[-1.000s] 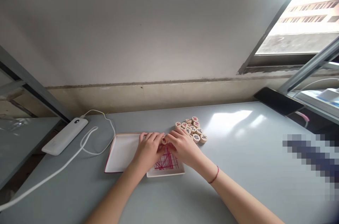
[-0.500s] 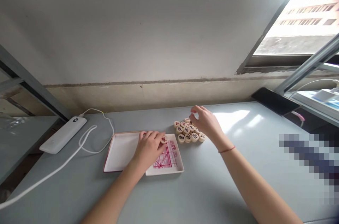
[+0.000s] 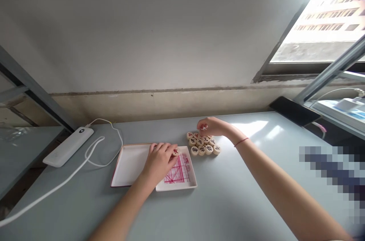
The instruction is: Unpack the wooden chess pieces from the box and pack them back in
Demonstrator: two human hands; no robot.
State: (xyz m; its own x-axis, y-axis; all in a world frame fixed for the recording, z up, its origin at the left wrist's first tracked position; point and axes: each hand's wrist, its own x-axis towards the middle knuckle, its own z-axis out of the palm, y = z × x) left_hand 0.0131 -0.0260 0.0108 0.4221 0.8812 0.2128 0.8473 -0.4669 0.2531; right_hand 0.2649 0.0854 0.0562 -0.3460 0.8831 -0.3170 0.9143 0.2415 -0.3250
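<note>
Several round wooden chess pieces with red or black characters stand grouped on the grey table. My right hand is at the back of the group, its fingers closed on a piece with red marks. At the box, my left hand holds a piece with a red character at its fingertips, above the back of the right tray. That white tray contains a sheet printed with pink-red lines. Beside it, partly behind my left wrist, lies a white tray with a dark red edge.
A white power bank and its white cable lie at the left. At the back right is a black flat object by a metal post. A wall closes off the table's back edge.
My right hand has moved left and slightly down over the back of the pieces, and a piece now shows between its fingers. My left hand has stayed almost where it was.
</note>
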